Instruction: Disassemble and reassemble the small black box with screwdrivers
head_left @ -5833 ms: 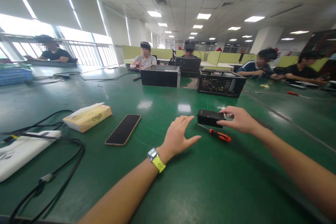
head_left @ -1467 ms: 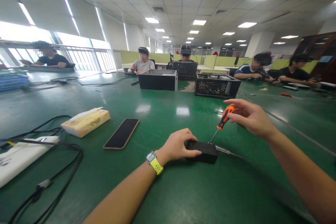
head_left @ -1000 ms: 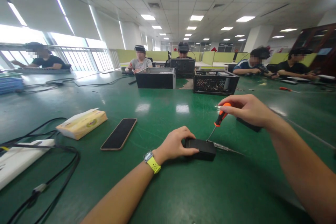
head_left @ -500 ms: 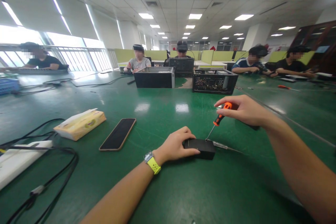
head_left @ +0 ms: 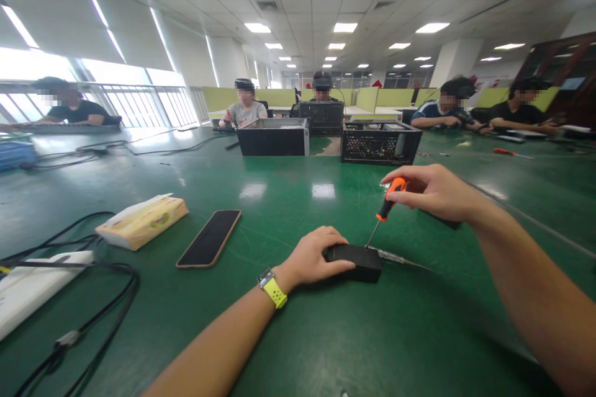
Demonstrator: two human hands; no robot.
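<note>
My left hand (head_left: 319, 255) grips a small black rectangular box (head_left: 361, 262) on the green table, thumb along its near side and fingers at the far side. Above it, my right hand (head_left: 431, 189) holds an orange and black screwdriver (head_left: 387, 200) by its handle. The screwdriver leans slightly to the right, its tip meeting the far right edge of the box. Whether the tip sits in a screw is too small to tell. A thin pointed metal tool (head_left: 400, 258) lies just right of the box. Under my right wrist a dark object (head_left: 442, 221) is mostly hidden.
Left of my hands lie a phone (head_left: 209, 239), a tissue pack (head_left: 143, 222), a white power strip (head_left: 32, 291) and black cables (head_left: 118, 316). Two computer cases (head_left: 274, 138) stand across the table, with another behind. Several people sit around it. Another screwdriver (head_left: 510, 153) lies far right.
The screwdriver's handle has tipped slightly left, and my right hand has shifted a little with it. My left hand and the box stay in place.
</note>
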